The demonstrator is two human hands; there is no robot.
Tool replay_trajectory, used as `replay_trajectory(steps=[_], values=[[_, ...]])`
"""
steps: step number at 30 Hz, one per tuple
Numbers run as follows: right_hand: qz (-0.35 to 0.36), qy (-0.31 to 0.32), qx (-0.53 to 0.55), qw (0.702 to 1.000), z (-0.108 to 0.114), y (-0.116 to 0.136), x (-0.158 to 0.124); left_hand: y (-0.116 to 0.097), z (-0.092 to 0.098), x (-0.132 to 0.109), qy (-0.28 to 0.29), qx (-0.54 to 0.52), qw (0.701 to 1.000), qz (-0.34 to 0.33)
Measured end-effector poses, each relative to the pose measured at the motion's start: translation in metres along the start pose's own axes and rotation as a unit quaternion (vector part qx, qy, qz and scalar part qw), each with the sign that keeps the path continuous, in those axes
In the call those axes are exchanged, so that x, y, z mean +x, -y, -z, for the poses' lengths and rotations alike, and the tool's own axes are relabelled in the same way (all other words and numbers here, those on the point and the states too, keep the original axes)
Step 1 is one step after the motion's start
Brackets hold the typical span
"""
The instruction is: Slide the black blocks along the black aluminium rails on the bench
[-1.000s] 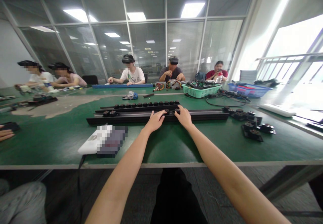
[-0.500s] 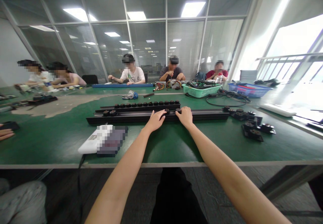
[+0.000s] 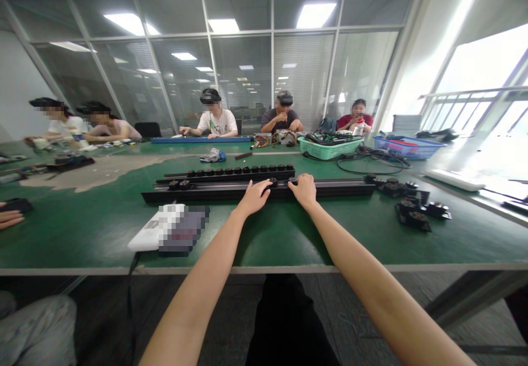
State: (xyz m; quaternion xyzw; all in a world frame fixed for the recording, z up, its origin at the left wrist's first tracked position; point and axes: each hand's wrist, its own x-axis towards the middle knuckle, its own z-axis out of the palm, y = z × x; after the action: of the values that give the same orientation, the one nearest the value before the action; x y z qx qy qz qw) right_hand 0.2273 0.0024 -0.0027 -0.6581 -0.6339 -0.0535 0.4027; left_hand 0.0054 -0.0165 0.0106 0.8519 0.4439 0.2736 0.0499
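Note:
A long black rail (image 3: 330, 190) lies across the table in front of me. My left hand (image 3: 254, 197) rests over its middle, thumb and fingers closed against a small black round-topped module (image 3: 273, 181) in the channel. Just to the right, my right hand (image 3: 304, 191) has its fingers bent down on another black module (image 3: 292, 180), mostly covered by the fingers. Two similar modules (image 3: 178, 185) sit in the rail toward its left end. Behind it, a second black rail (image 3: 223, 175) carries a row of several such modules.
More black modules (image 3: 412, 212) lie loose on the right. A white-and-dark pixelated item (image 3: 165, 231) with a cable is at front left. Farther back are a green basket (image 3: 330, 148), a blue basket (image 3: 408, 147), a crumpled cloth (image 3: 212, 155) and several seated people.
My right hand has shifted very slightly to the right along the rail. My left hand stays where it was. Across the table, a person in white has moved one hand.

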Motion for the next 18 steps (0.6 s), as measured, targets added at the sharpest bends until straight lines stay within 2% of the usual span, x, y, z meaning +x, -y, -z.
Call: replay_trajectory(steps=[5, 18], values=[[-0.011, 0.021, -0.004, 1.0, 0.0039, 0.0019, 0.0005, -0.0001, 0.0001, 0.0, -0.002, 0.001, 1.0, -0.001], [-0.033, 0.02, -0.011, 0.999, 0.003, 0.0005, 0.0023, -0.0002, -0.0004, -0.0002, -0.003, -0.004, 1.0, -0.006]])
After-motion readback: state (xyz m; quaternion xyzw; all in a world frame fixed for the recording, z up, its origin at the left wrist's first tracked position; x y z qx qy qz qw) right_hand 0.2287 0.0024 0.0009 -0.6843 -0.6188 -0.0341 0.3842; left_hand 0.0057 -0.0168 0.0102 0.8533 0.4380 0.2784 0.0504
